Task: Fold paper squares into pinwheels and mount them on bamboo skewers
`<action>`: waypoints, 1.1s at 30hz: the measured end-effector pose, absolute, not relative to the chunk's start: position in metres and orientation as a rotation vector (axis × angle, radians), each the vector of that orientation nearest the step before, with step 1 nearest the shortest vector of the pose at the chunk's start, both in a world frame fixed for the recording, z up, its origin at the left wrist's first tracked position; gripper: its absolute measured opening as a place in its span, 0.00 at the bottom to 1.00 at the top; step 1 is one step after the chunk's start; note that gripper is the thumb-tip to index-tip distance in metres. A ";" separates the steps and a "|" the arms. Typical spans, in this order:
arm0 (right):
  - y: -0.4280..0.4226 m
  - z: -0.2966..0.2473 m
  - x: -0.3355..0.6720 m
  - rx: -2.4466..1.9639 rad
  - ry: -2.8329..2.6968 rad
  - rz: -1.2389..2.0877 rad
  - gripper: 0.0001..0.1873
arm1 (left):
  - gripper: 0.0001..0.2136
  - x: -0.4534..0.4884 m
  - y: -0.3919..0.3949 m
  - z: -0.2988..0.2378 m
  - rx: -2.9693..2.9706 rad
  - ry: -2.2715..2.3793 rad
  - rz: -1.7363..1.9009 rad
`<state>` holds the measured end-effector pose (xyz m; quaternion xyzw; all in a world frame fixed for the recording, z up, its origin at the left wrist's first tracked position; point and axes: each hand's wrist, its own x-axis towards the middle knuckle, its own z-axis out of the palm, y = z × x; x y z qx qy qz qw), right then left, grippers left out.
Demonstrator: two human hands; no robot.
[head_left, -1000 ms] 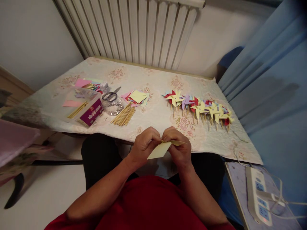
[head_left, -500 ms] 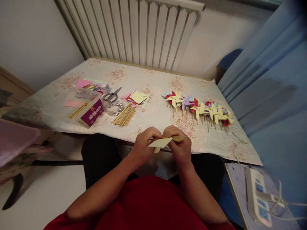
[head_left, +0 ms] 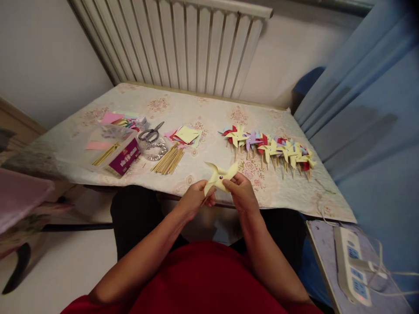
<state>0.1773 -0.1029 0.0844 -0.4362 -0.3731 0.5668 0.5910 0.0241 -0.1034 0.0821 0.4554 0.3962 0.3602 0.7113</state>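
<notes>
A pale yellow paper pinwheel (head_left: 214, 178) with a shiny pin at its middle is held between both hands over the table's front edge, its front tilted up toward me. My right hand (head_left: 245, 192) pinches it from the right, thumb on the front near the pin and fingers behind. At its lower left blade, my left hand (head_left: 194, 199) is closed on the pinwheel, with the fingers partly hidden by the paper. A thin stick seems to show by the left fingers, but I cannot make it out clearly.
Finished pinwheels (head_left: 270, 150) lie in a row at the right. Wooden sticks (head_left: 168, 160), paper squares (head_left: 187, 134), scissors (head_left: 151, 133), a round container of pins (head_left: 154, 150) and a purple-labelled box (head_left: 124, 159) are at the left. A power strip (head_left: 352, 266) sits lower right.
The pinwheel has been turned from edge-on to face me, so its pin now shows. My hands have moved apart, with the right thumb now on the front.
</notes>
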 end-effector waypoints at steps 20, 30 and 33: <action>-0.099 0.068 0.187 -1.090 -0.728 1.387 0.15 | 0.15 0.018 -0.115 0.070 0.803 0.900 0.618; -0.099 0.064 0.189 -1.122 -0.644 1.317 0.18 | 0.14 0.017 -0.116 0.066 0.815 0.945 0.600; -0.100 0.061 0.190 -1.154 -0.584 1.288 0.20 | 0.13 0.019 -0.115 0.068 0.781 0.956 0.651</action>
